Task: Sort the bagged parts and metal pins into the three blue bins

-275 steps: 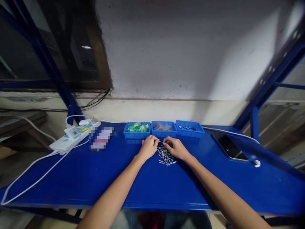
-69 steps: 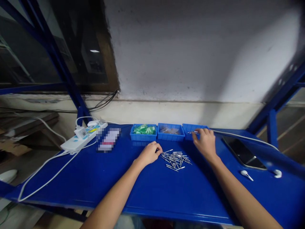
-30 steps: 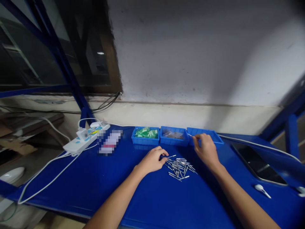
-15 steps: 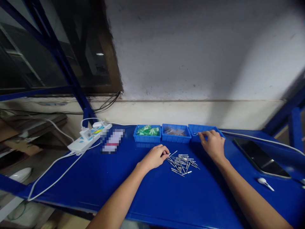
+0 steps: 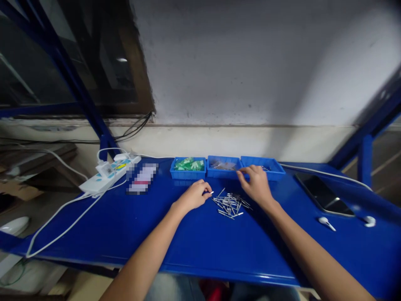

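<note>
A loose pile of silvery blind rivets lies on the blue tabletop between my hands. At the pile's left edge my left hand is closed, pinching a rivet whose bright end sticks out from the fingertips. My right hand hovers just above and right of the pile, thumb and forefinger apart with nothing seen between them. Behind it stands the right blue bin, holding a few thin metal pieces, partly covered by the hand.
A blue bin of green packets and a middle bin with clear bags line the wall. To the left are a power strip and a blurred-out item. A phone and two white earbuds lie right.
My right hand has left the right bin, moving left and towards the pile, and its fingers have parted. My left hand still pinches a rivet by the pile. The view has shifted slightly.
</note>
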Motion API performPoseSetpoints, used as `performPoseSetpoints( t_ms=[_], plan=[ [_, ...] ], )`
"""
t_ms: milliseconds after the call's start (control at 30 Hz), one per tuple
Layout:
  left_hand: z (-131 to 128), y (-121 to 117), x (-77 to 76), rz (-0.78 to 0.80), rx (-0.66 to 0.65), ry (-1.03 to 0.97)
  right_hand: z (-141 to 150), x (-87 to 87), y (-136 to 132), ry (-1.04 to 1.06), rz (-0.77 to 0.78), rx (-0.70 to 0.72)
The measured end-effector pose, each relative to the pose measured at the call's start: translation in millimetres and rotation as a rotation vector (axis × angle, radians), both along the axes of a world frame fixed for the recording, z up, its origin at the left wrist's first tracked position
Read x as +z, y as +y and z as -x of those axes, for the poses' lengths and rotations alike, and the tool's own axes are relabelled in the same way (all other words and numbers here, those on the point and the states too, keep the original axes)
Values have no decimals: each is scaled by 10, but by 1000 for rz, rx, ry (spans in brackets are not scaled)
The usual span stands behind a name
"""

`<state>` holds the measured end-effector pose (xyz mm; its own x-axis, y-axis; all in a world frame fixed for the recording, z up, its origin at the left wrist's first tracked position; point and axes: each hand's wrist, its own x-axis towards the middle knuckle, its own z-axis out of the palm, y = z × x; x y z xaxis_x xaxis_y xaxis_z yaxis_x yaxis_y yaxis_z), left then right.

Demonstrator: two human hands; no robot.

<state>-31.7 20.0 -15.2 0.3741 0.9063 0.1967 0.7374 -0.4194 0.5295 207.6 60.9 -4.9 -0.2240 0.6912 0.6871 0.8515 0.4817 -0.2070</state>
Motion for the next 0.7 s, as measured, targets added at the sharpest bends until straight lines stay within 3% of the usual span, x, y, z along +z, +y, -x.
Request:
performPoseSetpoints(
  t_ms=[133,267,433,700],
  plan=[
    [37,15,-7,-19,11,7,274,-21,-154,-92,98,267],
    [-34,2,-2,-10,-10,-153,395,-47,-254,-186,135,418],
    [-107,-5,13,43,2,-426,392,-14,-277,-176,128,476],
    [-161,-25,25,35,32,-539,413,31,-308,-161,68,456]
  ],
)
